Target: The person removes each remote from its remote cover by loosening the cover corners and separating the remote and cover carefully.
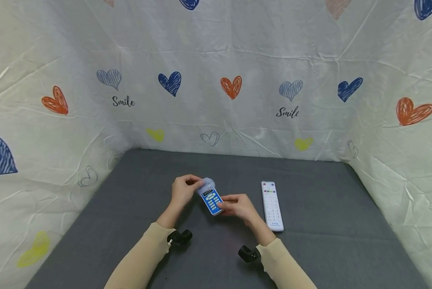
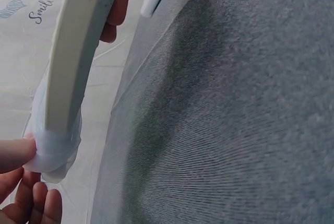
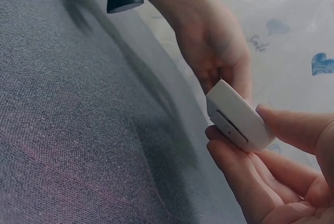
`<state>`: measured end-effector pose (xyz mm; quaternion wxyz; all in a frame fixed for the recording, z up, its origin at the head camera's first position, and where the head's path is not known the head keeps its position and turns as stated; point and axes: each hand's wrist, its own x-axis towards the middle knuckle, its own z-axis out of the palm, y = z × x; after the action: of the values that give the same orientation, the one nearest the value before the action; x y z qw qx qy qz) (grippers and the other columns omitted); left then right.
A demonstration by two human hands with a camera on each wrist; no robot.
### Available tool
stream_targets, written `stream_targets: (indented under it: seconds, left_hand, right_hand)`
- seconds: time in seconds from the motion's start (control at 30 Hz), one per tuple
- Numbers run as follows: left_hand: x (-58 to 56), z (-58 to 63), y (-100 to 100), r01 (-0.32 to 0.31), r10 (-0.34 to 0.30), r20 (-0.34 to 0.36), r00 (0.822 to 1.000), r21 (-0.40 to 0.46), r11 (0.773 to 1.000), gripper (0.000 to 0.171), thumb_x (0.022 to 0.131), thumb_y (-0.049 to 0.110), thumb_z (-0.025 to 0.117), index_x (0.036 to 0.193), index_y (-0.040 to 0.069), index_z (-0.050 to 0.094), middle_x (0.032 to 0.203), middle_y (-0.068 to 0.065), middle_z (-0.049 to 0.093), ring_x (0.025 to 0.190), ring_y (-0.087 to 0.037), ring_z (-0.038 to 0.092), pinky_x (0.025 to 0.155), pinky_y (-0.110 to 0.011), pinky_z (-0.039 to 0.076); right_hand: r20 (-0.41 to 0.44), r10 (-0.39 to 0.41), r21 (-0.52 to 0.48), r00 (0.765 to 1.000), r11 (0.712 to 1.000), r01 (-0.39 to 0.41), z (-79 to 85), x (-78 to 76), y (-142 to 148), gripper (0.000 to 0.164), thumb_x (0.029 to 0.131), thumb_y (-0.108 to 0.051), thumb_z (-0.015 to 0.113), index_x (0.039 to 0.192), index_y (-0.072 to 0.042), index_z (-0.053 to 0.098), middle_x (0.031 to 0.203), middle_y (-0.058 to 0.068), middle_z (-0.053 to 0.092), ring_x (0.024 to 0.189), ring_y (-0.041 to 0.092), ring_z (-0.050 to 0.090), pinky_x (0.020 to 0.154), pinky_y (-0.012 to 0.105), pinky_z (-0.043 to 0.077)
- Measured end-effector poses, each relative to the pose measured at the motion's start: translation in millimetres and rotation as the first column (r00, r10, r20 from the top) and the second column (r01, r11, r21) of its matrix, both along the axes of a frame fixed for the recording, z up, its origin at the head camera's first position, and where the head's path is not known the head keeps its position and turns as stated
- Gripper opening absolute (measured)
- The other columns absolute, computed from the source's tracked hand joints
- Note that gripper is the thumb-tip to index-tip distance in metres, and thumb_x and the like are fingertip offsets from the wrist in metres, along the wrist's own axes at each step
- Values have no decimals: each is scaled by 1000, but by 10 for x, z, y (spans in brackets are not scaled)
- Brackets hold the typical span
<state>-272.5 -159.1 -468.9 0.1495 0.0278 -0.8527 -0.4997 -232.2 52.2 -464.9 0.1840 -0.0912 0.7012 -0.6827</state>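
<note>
A small remote control [image 1: 212,202] with a blue button face and white body is held above the dark cloth, between both hands. My right hand [image 1: 239,207] grips its lower end, thumb on one edge and fingers on the other. In the right wrist view, that white end [image 3: 245,122] shows between thumb and fingers. Over the remote's far end sits a translucent, soft-looking cover [image 1: 207,184]. My left hand [image 1: 183,192] pinches the cover's edge; in the left wrist view the thumb [image 2: 15,155] presses against the cover [image 2: 55,148].
A longer white remote [image 1: 272,206] with many buttons lies on the grey cloth-covered table [image 1: 328,200], right of the hands. Around the table hangs a white curtain [image 1: 259,44] printed with hearts. Black wrist cameras [image 1: 250,254] stick out from both wrists.
</note>
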Motion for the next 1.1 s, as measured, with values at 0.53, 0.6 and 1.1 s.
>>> stream_targets:
  seconds: [0.53, 0.6, 1.1]
  left_hand:
    - [-33, 27, -8, -17, 15, 50, 999, 41, 999, 11, 83, 19, 74, 84, 8, 74, 87, -9, 68, 76, -19, 55, 60, -27, 44]
    - [-31, 32, -1, -21, 19, 55, 998, 42, 999, 12, 83, 19, 74, 84, 8, 74, 87, -9, 68, 76, -20, 55, 61, -27, 44]
    - [-104, 7, -33, -61, 55, 64, 996, 99, 993, 12, 81, 17, 75, 83, 5, 74, 87, -11, 68, 74, -18, 55, 59, -27, 44]
  right_hand:
    - [4, -14, 5, 1000, 1000, 14, -84, -10, 17, 37, 85, -9, 69, 116, 10, 62, 104, 25, 68, 78, 16, 69, 76, 37, 57]
    - [5, -17, 14, 1000, 1000, 17, -77, -4, 25, 37, 85, -9, 70, 116, 10, 62, 104, 24, 69, 78, 16, 69, 76, 38, 57]
    - [-3, -13, 19, 1000, 1000, 13, -59, -17, -15, 36, 84, -8, 70, 115, 11, 62, 104, 26, 68, 79, 18, 70, 77, 39, 57]
